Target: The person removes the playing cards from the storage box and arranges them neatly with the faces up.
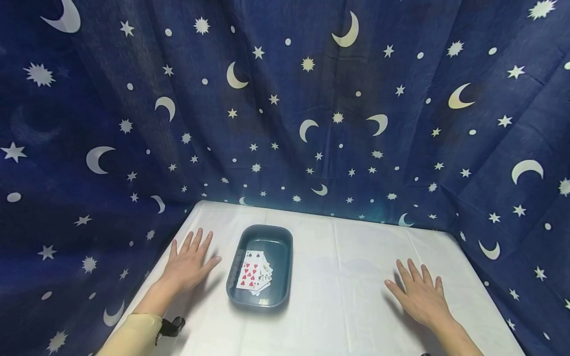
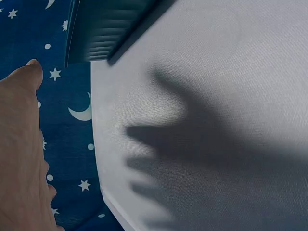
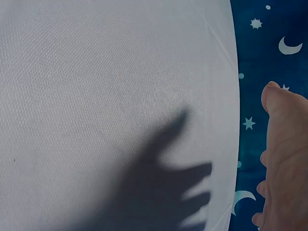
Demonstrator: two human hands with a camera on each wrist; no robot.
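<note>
A dark teal plastic tray stands on the white-covered table, left of the middle. Inside it lies a loose stack of playing cards, face up, with a card of red hearts showing near the top. My left hand hovers just left of the tray, fingers spread and holding nothing; its shadow falls on the cloth in the left wrist view. Far to the right, my right hand is likewise spread above the table and holds nothing. In the left wrist view a ribbed side of the tray shows at the top.
A white cloth covers the table. Behind it and at both sides hangs a dark blue curtain printed with moons and stars. A black strap piece sits at the left wrist, by a pale yellow sleeve.
</note>
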